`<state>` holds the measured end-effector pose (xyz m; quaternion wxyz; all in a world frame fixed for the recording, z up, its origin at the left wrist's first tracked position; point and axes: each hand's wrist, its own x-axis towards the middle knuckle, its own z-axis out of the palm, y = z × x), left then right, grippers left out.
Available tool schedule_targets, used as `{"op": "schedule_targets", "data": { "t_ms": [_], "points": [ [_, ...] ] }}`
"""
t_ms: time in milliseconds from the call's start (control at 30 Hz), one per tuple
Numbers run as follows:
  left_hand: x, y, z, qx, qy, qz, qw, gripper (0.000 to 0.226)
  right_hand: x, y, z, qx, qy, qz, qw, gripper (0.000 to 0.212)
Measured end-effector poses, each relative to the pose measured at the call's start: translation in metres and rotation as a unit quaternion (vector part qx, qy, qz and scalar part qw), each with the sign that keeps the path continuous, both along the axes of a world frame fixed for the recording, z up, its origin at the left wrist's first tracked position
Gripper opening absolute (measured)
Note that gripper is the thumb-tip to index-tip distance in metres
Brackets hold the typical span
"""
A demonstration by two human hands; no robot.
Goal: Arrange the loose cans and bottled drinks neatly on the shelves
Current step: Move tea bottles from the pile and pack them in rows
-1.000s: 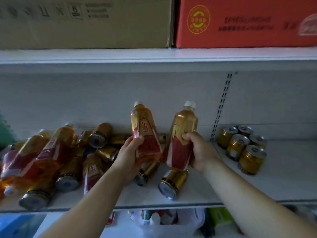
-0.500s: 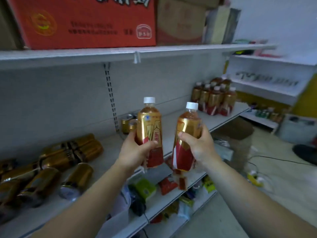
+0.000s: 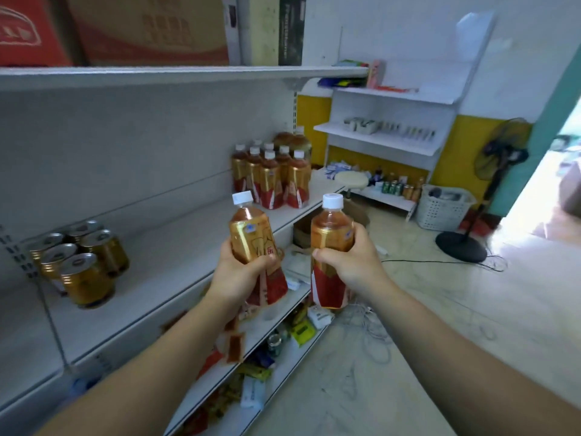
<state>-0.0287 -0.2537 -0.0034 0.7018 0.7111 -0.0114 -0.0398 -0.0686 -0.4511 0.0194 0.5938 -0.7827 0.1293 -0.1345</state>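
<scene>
A cluster of upright cans (image 3: 78, 262) stands at the left of the middle shelf (image 3: 188, 247). The left hand (image 3: 242, 275) grips the first bottle (image 3: 248, 234) round its middle, upright in the air by the shelf edge. Farther along, a block of bottles (image 3: 273, 177) stands in rows. The right hand (image 3: 355, 265) grips the second bottle (image 3: 330, 231) likewise. This looks like the carrying step; next, both need setting upright beside that block.

Two slim, bare forearms fill the lower part of the view: the left forearm (image 3: 151, 366) from 7 o'clock, the right forearm (image 3: 456, 350) from 5 o'clock, each widening toward the edge. The left hand (image 3: 242, 272) and right hand (image 3: 352, 265) are bare as well, with slender fingers.
</scene>
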Motion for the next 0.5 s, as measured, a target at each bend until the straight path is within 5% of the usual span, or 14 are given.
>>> {"op": "schedule_targets", "data": {
  "t_ms": [133,500],
  "points": [
    [0.047,-0.017,-0.005,0.056,-0.01,-0.005,0.998,0.077,0.046,-0.017,-0.005,0.001,0.007,0.005,1.0,0.064],
    [0.213,-0.042,-0.015,0.103,-0.013,0.054,0.993,0.073,0.225,-0.036,-0.01,-0.027,-0.001,0.05,0.998,0.067]
  ]
}}
